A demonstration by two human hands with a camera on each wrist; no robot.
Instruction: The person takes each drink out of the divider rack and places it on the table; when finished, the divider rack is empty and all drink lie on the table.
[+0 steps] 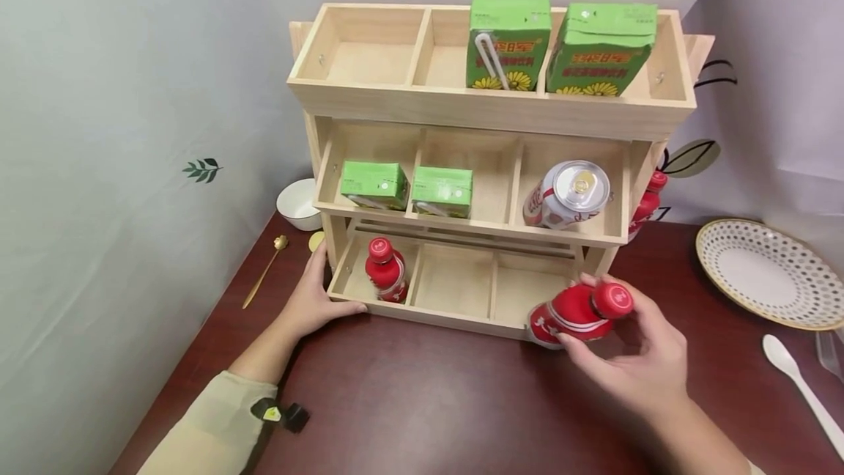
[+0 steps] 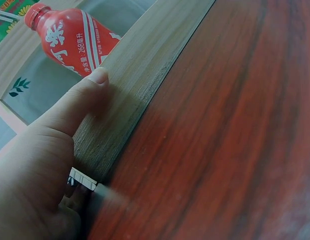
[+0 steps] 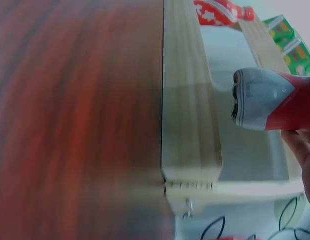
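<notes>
In the head view my right hand [image 1: 649, 361] grips a small red plastic bottle [image 1: 572, 312], thumb on the near side and fingers behind. It tilts with its red cap toward me, over the right front corner of the wooden shelf rack [image 1: 455, 322]. The right wrist view shows the bottle's clear base [image 3: 255, 97] above the bottom tier's right compartment. My left hand [image 1: 315, 303] holds the rack's lower left corner, its thumb [image 2: 92, 87] along the front board. A matching red bottle [image 1: 387, 273] stands in the bottom tier's left compartment.
Green drink cartons [image 1: 508, 46] stand on the top and middle tiers; a silvery can [image 1: 568, 193] sits middle right. Left of the rack are a white bowl [image 1: 299, 205] and a gold spoon [image 1: 264, 273]. Rightward lie a patterned plate [image 1: 768, 273] and a white spoon [image 1: 801, 383].
</notes>
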